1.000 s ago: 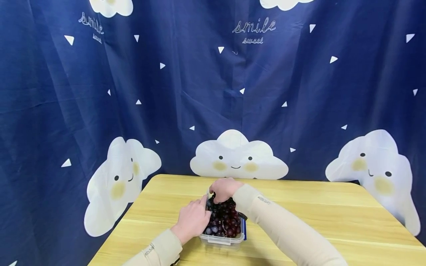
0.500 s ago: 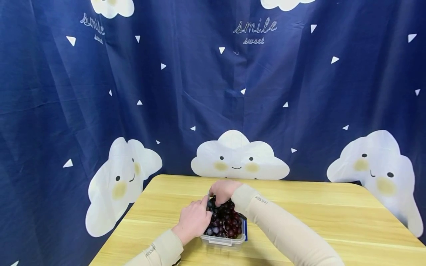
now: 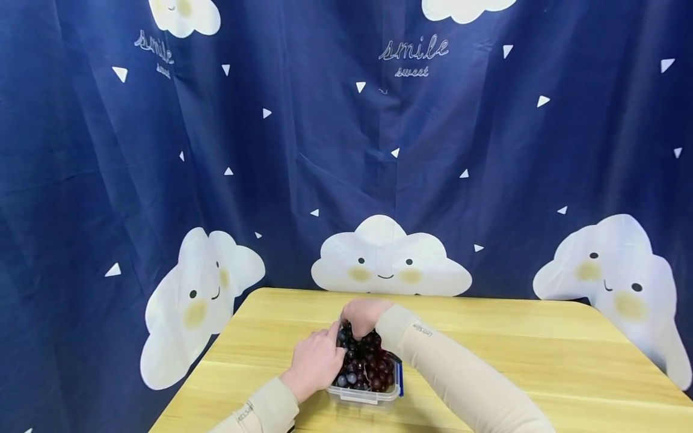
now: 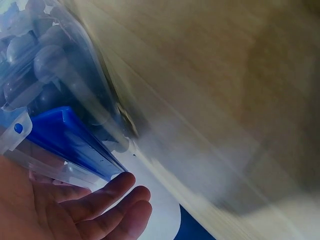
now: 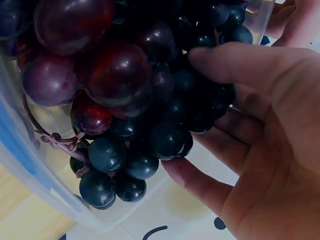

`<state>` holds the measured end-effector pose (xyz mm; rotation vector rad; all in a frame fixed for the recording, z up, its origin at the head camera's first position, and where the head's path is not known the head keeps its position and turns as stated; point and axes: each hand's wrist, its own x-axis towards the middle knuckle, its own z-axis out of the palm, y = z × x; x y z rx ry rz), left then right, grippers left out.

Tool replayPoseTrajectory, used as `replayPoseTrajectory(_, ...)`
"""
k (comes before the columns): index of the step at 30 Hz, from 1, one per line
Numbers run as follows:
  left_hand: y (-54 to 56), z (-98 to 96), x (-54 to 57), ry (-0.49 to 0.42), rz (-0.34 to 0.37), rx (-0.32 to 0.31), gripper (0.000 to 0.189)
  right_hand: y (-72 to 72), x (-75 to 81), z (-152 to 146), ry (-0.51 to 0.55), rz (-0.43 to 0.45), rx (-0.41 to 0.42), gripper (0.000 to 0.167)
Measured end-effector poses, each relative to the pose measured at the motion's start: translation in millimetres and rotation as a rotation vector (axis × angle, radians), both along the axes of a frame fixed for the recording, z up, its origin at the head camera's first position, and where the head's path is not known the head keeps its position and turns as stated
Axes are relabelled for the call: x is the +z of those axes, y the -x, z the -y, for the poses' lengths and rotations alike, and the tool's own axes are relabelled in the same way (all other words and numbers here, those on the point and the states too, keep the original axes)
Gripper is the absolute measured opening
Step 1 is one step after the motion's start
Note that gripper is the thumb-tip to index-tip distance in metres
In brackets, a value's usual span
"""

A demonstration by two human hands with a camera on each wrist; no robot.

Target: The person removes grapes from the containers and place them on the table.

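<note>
A clear plastic container (image 3: 360, 397) full of dark grapes (image 3: 373, 367) stands on the table near its front. My left hand (image 3: 316, 361) holds the container's left wall, thumb over the rim and other fingers outside. In the left wrist view these fingers (image 4: 107, 197) lie beside a blue latch (image 4: 70, 137) that hangs folded out. My right hand (image 3: 365, 314) reaches into the far end of the container. In the right wrist view its thumb and fingers curl around blue-black grapes (image 5: 170, 137), beside larger reddish grapes (image 5: 117, 72) and a bare stem (image 5: 60, 142).
The container sits on a light wooden table (image 3: 514, 361). Another blue latch (image 3: 400, 379) hangs at its right side. Behind the table hangs a dark blue curtain (image 3: 346, 180) with white clouds and triangles.
The right hand has sunk slightly lower into the container at its far end. My left hand keeps its place on the wall. The head view has shifted a little.
</note>
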<state>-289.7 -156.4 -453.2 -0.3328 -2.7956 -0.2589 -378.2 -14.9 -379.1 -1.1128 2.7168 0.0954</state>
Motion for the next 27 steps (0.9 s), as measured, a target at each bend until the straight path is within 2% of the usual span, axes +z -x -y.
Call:
replayPoseTrajectory(5,0.1,-0.6,-1.8,-0.005,0.002,0.003,0.052,0.8,-4.6,-0.3,0.006,-0.006,0.006,0.054)
replayPoseTrajectory(13,-2.1,-0.7,-0.9,-0.011,-0.007,0.005,0.051,3.1,-7.0,1.2,0.01,-0.018,0.018,0.045)
replayPoseTrajectory(20,-3.7,-0.9,-1.2,-0.016,-0.004,0.015,0.052,3.5,-2.2,-3.4,0.021,-0.027,0.039,0.029)
replayPoseTrajectory(27,-3.4,-1.0,0.0,-0.013,-0.003,0.014,0.051,-2.1,3.7,-11.3,0.05,-0.036,0.058,0.031)
